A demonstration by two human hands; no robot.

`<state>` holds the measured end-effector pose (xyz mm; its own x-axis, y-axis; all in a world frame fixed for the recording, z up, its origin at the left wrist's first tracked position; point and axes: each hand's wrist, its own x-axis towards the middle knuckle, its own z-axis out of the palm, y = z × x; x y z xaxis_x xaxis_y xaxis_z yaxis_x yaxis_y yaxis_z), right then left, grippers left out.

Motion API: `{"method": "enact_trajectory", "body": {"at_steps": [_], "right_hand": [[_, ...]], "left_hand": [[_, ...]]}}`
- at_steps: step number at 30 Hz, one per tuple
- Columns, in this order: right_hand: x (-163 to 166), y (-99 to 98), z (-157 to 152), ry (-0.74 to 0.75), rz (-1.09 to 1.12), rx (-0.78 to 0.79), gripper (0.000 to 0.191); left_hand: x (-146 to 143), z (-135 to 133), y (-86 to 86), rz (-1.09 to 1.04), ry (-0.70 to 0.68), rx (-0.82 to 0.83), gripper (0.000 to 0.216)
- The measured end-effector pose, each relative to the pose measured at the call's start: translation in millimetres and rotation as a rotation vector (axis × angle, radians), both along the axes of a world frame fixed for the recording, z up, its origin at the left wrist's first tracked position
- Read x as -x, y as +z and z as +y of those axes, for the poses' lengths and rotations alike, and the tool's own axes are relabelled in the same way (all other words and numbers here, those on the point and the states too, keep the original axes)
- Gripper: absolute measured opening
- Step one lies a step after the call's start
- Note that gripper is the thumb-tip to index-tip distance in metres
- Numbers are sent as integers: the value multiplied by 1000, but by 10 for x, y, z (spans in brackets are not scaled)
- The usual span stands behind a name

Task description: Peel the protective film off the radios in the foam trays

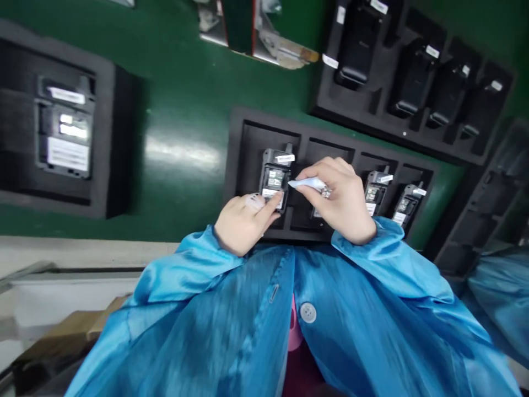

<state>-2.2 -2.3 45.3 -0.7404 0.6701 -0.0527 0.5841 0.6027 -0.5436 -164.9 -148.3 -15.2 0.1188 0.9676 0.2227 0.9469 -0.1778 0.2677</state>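
A black foam tray point(248, 138) with several slots lies in front of me on the green table. A black handset device point(275, 176) with white labels sits in its left slot. My left hand point(243, 220) is closed, its fingertips pressing the device's near end. My right hand point(341, 198) is closed around a thin white pen-like tool point(308, 183), whose tip points at the device. Two more devices point(376, 190) sit in slots on the right.
A second foam tray point(397, 118) with several black devices lies behind. Another foam block holding a labelled device point(64, 129) sits at the left. A dark tray point(483, 220) and a blue sleeve point(500, 286) are at the right edge.
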Motion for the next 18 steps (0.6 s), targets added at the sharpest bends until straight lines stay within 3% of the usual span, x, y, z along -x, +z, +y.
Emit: {"method": "enact_trajectory", "body": {"at_steps": [6, 18], "right_hand": [[321, -47, 22, 237, -193, -220, 11], [512, 30, 18, 448, -476, -441, 13]], "left_hand": [[-19, -15, -9, -45, 20, 58, 42], [-49, 7, -13, -114, 24, 111, 41]]}}
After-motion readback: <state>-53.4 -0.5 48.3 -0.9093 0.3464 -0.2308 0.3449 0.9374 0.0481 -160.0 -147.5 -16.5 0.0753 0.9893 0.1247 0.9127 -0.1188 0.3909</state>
